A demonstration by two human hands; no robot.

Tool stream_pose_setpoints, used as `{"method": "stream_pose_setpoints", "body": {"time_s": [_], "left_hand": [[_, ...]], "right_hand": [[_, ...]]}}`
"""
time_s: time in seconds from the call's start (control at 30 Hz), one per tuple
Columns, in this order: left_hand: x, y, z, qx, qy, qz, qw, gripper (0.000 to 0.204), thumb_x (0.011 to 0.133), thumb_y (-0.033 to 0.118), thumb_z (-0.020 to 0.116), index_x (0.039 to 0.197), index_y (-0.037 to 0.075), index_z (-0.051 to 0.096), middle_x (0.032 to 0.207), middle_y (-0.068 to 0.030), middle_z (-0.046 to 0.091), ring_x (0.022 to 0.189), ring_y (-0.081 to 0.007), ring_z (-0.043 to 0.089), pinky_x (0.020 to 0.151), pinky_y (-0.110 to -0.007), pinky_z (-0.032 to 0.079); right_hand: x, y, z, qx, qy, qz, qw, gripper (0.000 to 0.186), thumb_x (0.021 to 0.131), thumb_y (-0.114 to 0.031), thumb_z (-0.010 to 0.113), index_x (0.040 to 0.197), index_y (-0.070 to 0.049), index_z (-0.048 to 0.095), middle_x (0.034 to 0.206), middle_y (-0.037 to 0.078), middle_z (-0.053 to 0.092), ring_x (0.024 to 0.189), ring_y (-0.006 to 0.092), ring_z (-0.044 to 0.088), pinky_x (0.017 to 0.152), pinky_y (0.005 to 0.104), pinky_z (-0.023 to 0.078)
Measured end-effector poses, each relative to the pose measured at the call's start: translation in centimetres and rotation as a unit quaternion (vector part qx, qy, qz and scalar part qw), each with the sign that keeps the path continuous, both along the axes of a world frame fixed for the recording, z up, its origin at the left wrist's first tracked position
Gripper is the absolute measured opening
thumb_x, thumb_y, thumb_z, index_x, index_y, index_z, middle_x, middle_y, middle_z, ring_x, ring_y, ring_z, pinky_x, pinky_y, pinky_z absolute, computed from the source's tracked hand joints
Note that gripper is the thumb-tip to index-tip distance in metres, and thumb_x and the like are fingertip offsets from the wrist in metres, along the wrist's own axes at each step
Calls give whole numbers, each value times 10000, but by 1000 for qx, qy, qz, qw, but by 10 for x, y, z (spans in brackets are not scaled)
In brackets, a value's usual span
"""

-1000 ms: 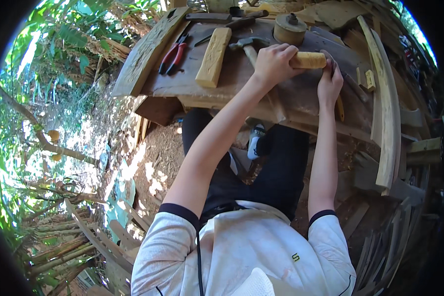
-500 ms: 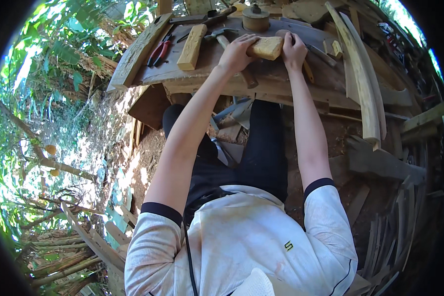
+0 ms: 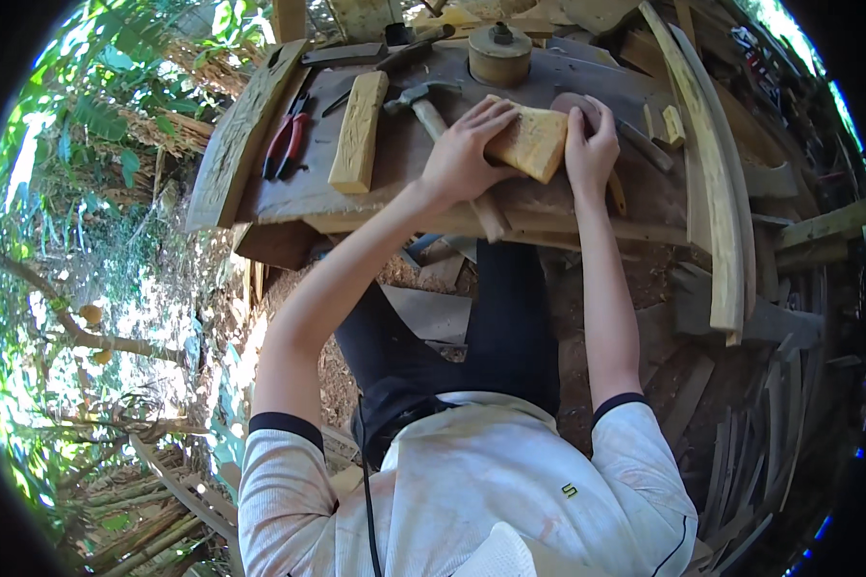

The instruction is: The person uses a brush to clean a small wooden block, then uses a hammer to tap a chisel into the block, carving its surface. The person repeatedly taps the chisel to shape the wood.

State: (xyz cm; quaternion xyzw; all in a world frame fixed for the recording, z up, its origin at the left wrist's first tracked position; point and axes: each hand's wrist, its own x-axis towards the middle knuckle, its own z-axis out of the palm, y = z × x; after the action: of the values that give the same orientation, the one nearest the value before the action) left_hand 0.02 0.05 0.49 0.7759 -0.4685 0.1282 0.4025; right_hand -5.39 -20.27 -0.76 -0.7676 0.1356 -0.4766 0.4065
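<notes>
A pale wooden block point(image 3: 534, 142) is held above the workbench, with my left hand point(image 3: 467, 154) wrapped over its left side. My right hand point(image 3: 592, 144) is at the block's right end, its fingers closed on a thin brown piece with a rounded edge point(image 3: 570, 102); its kind is not clear. Beneath my left hand lies a hammer point(image 3: 427, 113), its head beyond the hand and its handle toward me. A second wooden block point(image 3: 360, 135) rests left of the hammer. Pliers with red handles point(image 3: 287, 144) lie farther left.
The workbench point(image 3: 308, 197) has a thick plank point(image 3: 250, 135) along its left edge. A round wooden piece with a bolt point(image 3: 499, 56) stands at the back. A long-handled tool point(image 3: 645, 144) lies right of my hands. Long curved timber point(image 3: 717, 183) crosses the right side.
The view has tipped, so the bench sits lower in it. The block has turned slightly between my hands, and more of the brown piece shows beside my right fingers.
</notes>
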Motion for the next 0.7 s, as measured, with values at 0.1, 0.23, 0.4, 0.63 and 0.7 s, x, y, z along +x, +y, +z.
{"method": "stream_pose_setpoints", "body": {"time_s": [0.1,0.23,0.4,0.63,0.7], "left_hand": [[-3,2,2,-36,45,-5,998,820,637,126,911,1402,59,624,1497,-145,576,1459,-372,456,1190,-453,413],[-7,3,6,-39,94,-4,995,861,581,152,915,1392,71,637,1502,-142,573,1433,-384,485,1142,-484,438],[-5,7,8,-34,110,9,993,871,602,281,938,1394,75,640,1529,-143,551,1451,-379,467,1143,-494,414],[1,18,29,-11,133,-12,991,807,780,361,872,1458,51,562,1529,-177,536,1445,-393,464,1190,-513,379],[0,31,52,31,167,-31,985,769,849,356,824,1484,43,523,1525,-193,532,1433,-384,479,1190,-502,386]], "right_hand": [[-8,8,9,12,15,10,1000,331,1000,-155,672,1264,41,631,1188,195,734,1111,287,723,956,384,549],[-18,7,8,8,75,-11,997,327,1027,-149,656,1288,44,614,1190,191,722,1119,249,697,989,364,526],[-10,18,22,41,113,-37,992,360,1017,-128,649,1331,37,583,1200,182,703,1123,238,681,988,374,525],[-2,23,31,29,183,-112,976,433,969,-130,660,1356,42,571,1227,243,670,1115,367,680,961,436,534],[0,24,35,-23,183,-136,973,439,966,-134,648,1361,42,569,1240,252,662,1136,401,665,975,453,523]]}}
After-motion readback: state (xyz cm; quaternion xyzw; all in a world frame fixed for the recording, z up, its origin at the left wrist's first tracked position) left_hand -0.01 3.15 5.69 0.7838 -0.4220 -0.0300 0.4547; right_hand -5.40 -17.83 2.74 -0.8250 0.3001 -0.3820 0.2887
